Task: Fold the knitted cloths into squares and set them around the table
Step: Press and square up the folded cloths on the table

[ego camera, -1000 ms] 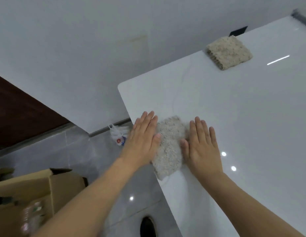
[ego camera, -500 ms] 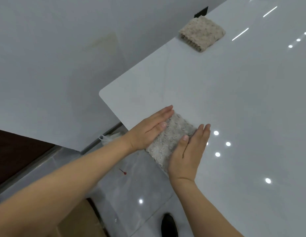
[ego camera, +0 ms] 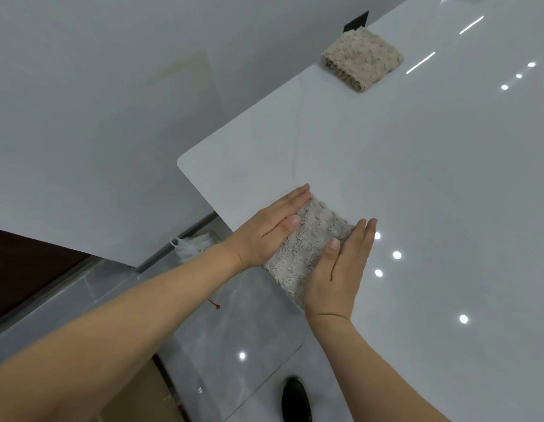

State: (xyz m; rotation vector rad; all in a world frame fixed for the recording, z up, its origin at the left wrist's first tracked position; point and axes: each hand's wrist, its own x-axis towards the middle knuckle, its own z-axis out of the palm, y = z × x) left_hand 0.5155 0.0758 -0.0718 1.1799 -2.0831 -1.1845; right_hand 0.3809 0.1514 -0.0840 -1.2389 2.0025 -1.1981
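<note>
Item: white table (ego camera: pixel 416 184) — two folded knitted cloths, both hands at work on the near one.

I am seeing, largest first: the glossy table top taking up the right of the view; the left hand (ego camera: pixel 264 236) and right hand (ego camera: pixel 340 269), each with straight fingers, pressing against opposite sides of the near cloth (ego camera: pixel 310 248) — neither is curling round it; that cloth is lying at the table's near edge, just past the corner; the far cloth (ego camera: pixel 363 57) is sitting folded square at the far edge, well apart.
</note>
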